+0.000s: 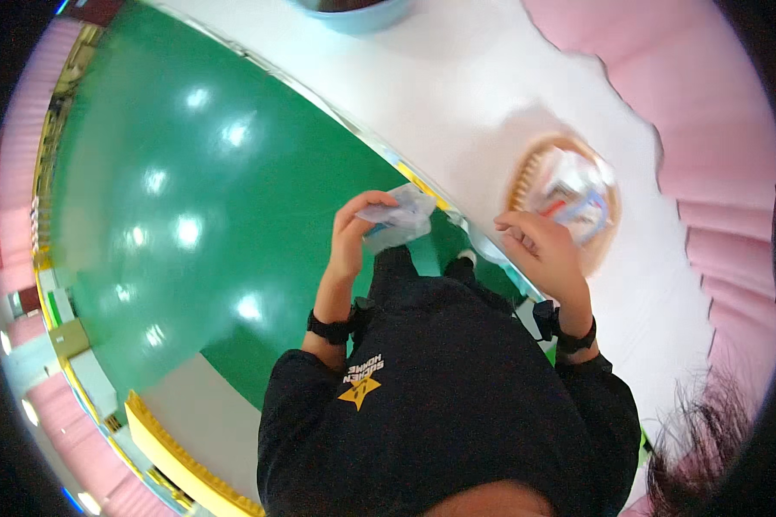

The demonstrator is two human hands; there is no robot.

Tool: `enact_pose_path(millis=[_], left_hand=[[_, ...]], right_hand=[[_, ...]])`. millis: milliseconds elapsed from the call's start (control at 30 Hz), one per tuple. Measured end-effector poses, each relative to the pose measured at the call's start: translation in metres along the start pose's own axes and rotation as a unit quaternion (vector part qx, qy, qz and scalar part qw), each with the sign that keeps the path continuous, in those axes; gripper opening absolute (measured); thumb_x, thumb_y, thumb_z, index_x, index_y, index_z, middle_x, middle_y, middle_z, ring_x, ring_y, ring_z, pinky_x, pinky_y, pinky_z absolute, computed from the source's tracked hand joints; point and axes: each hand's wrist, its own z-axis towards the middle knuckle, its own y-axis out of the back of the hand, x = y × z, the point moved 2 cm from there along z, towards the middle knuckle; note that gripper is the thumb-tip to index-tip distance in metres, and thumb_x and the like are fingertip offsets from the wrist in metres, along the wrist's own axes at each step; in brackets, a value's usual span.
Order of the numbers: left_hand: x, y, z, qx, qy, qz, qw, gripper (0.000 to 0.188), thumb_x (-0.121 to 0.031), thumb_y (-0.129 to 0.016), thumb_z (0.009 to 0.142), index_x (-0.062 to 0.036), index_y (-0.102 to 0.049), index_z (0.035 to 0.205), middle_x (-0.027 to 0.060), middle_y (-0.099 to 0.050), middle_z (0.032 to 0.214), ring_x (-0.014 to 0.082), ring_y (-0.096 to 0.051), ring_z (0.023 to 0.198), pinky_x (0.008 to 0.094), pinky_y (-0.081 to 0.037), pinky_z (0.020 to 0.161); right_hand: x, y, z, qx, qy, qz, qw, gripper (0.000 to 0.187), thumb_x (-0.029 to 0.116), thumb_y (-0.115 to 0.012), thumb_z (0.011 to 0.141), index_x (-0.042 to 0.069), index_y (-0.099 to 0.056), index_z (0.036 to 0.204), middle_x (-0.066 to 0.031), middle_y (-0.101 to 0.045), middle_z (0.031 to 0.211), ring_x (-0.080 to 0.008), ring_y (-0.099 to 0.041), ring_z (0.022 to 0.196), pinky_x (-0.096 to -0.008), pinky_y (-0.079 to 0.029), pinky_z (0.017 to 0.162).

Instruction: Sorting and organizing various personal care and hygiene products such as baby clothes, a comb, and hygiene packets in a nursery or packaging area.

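Observation:
My left hand is closed on a crumpled clear plastic bag, held over the green floor beside the table's edge. A bit of blue shows through the bag near my fingers. Over the white table, my right hand has its fingers curled in; whether anything is between them is hidden. Just beyond that hand stands a round wicker basket. White and clear plastic packets with red and blue parts fill it, blurred by motion.
The white table runs diagonally, with a yellow strip along its edge. A light-blue basin with dark contents stands at its far end. Pink draped cloth borders the right side. Shiny green floor lies to the left.

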Motion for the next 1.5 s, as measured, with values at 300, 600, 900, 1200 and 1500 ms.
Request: enact_pose_path(millis=[300,600,900,1200,1500], left_hand=[[-0.011,0.149,-0.005,-0.008,-0.075,0.193,0.978,0.027,-0.001,-0.055,0.078,-0.0042,-0.059,0.104,0.0086,-0.062,0.094,0.0194,-0.058,0.083,0.0309,-0.046,0.075],[-0.008,0.269,0.061,-0.104,-0.058,0.182,0.976,0.036,-0.003,-0.060,0.077,-0.0043,-0.043,0.108,0.0095,-0.057,0.096,0.0193,-0.057,0.088,0.0304,-0.046,0.076],[-0.043,0.487,0.126,-0.280,0.051,0.218,0.934,0.025,-0.010,-0.060,0.083,-0.0004,-0.057,0.106,0.0077,-0.063,0.091,0.0124,-0.058,0.084,0.0275,-0.047,0.074],[-0.057,0.701,0.126,-0.479,0.094,0.192,0.851,0.022,-0.013,-0.063,0.080,-0.0006,-0.061,0.099,0.0056,-0.064,0.085,0.0111,-0.058,0.078,0.0269,-0.047,0.071],[-0.177,0.964,0.261,-0.331,0.004,0.222,0.917,0.022,-0.019,-0.055,0.084,-0.0057,-0.056,0.101,0.0149,-0.061,0.080,0.0303,-0.060,0.072,0.0362,-0.046,0.063]], right_hand=[[0.084,-0.158,0.175,0.190,0.052,0.053,0.979,0.033,0.029,-0.058,0.083,0.008,-0.054,0.109,-0.0087,-0.063,0.093,-0.0235,-0.060,0.074,-0.0339,-0.047,0.068],[0.091,-0.291,0.329,0.301,0.053,0.109,0.946,0.016,0.010,-0.067,0.073,0.003,-0.061,0.086,-0.0071,-0.063,0.069,-0.0136,-0.060,0.065,-0.0274,-0.046,0.060],[0.240,-0.415,0.560,0.408,0.290,-0.031,0.865,0.027,0.039,-0.056,0.076,0.017,-0.062,0.091,-0.0092,-0.063,0.077,-0.0315,-0.060,0.074,-0.0420,-0.046,0.061],[0.382,-0.608,0.714,0.625,0.411,-0.010,0.664,0.031,0.037,-0.054,0.082,0.014,-0.056,0.103,-0.0111,-0.062,0.085,-0.0317,-0.059,0.081,-0.0420,-0.045,0.066],[0.511,-0.684,0.950,0.539,0.323,-0.045,0.777,0.027,0.034,-0.056,0.079,0.014,-0.059,0.098,-0.0100,-0.063,0.081,-0.0301,-0.060,0.076,-0.0390,-0.045,0.064]])
